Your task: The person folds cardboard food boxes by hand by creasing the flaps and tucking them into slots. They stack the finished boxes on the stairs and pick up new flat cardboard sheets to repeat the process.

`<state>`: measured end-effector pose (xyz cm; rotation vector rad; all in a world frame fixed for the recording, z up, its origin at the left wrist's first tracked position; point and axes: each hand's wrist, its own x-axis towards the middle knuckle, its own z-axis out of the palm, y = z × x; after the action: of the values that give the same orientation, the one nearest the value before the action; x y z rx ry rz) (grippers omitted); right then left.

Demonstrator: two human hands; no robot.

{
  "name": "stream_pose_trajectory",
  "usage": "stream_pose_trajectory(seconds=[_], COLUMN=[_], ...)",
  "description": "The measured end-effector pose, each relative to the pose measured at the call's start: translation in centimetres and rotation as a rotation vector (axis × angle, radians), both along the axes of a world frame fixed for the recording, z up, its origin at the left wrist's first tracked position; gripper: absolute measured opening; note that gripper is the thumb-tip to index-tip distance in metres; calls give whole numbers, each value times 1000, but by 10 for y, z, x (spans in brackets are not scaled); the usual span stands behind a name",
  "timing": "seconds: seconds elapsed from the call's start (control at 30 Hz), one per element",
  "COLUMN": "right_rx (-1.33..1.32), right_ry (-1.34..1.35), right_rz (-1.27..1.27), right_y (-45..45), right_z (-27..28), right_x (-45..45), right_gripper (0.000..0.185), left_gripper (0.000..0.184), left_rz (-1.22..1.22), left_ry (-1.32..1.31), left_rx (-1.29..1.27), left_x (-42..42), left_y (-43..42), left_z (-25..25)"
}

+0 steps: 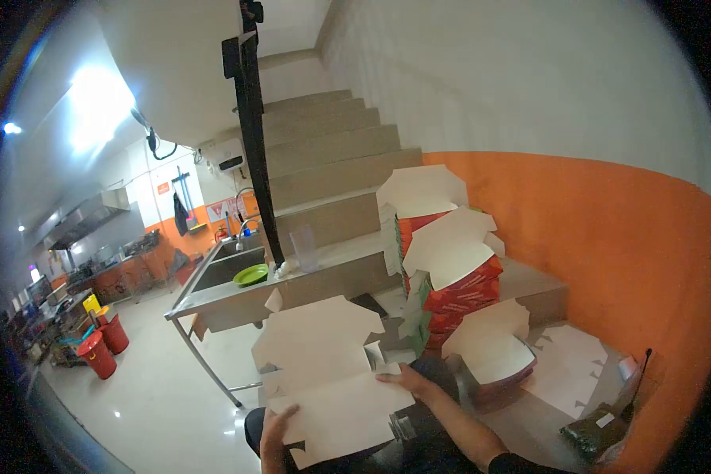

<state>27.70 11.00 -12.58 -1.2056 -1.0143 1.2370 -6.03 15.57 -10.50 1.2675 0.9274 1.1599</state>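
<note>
An unfolded cardboard box (340, 415), pale side up, lies across my lap. Its far panel (324, 336) rises away from me, with cut notches and small flaps along the edges. At the box's left edge, my left hand (275, 428) grips with the thumb on top and the other fingers hidden beneath. My right hand (403, 381) holds the right side near the crease, beside a small bent-up flap (374, 355). To the right, a stack of folded red boxes (462, 296) with raised pale lids stands on the stairs. Closer to me sits another open-lidded box (490, 347).
A flat cardboard sheet (569, 367) and a dark green packet (596, 433) lie at the right by the orange wall (608, 261). Ahead are concrete stairs (332, 170), a metal sink counter (237, 296), a green bowl (251, 274) and a clear plastic container (302, 249). Red buckets (96, 355) stand far left.
</note>
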Motion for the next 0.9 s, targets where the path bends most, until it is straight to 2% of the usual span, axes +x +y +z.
stream_pose_trajectory(seconds=[0.1,0.17,0.23,0.3,0.4,0.43,0.53,0.6,0.7,0.8,0.9], right_rx=[57,67,45,-8,-18,53,134,12,36,117,153], right_ry=[-15,-169,-230,-197,-215,-237,-296,-327,-325,-227,-241], right_rz=[12,-103,-132,-75,-135,-95,-77,-198,-85,-59,-96], right_y=[-8,19,22,-1,20,23,17,-6,-25,-20,-16], right_z=[12,-27,-31,6,-24,-31,-27,10,41,32,27], right_x=[-6,5,6,-2,7,11,10,-5,-10,-10,-10], right_gripper=[53,53,54,56,59,60,61,61,77,73,73], left_gripper=[45,43,42,41,41,42,45,47,46,45,45], left_rz=[11,-33,-59,-65,73,71,47,6,-32,0,-34], left_ry=[-3,23,23,-1,72,84,98,74,-3,27,32], left_rx=[2,26,25,-1,-11,-13,-28,-48,24,-1,-6], left_x=[4,1,-2,-3,2,3,4,3,0,6,4], left_y=[3,4,3,1,3,2,0,-3,1,-6,-1], left_z=[-5,-3,0,4,-3,-3,3,7,3,10,5])
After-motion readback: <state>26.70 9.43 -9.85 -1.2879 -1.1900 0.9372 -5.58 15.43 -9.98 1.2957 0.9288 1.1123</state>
